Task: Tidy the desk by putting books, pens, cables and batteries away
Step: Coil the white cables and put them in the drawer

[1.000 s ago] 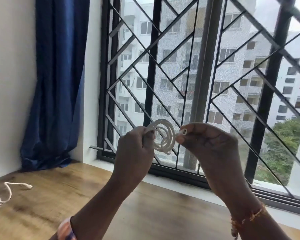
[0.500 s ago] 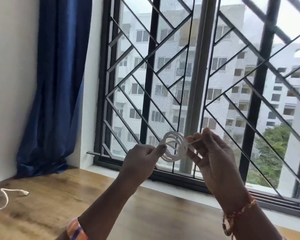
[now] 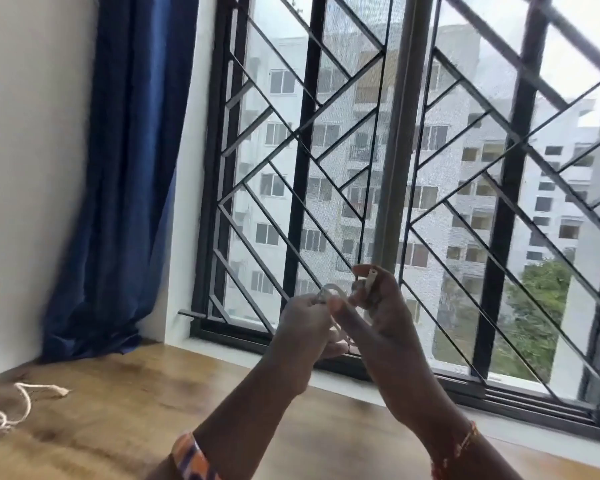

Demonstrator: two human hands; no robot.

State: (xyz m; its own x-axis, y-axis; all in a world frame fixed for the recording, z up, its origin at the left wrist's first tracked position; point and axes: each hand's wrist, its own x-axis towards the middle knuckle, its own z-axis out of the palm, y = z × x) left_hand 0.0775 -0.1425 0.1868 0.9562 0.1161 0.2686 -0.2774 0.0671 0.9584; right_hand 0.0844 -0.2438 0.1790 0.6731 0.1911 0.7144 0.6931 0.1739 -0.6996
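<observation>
Nearest, a striped orange wristband (image 3: 191,457) circles the left forearm and a thread bracelet (image 3: 463,445) the right wrist. Above them, the left hand (image 3: 303,327) pinches a small coil of white cable (image 3: 331,292), while the right hand (image 3: 381,313) holds the cable's plug end (image 3: 372,277) upright in its grip; the blur hides any lettering. Down and left of the grip, bare wooden tabletop (image 3: 125,410) stretches to a second white cable (image 3: 21,403) at its left edge. Beyond the grip stand the window grille (image 3: 302,168) and blue curtain (image 3: 125,168).

Both hands raised together, left hand (image 3: 303,320) and right hand (image 3: 378,306) pinching.
</observation>
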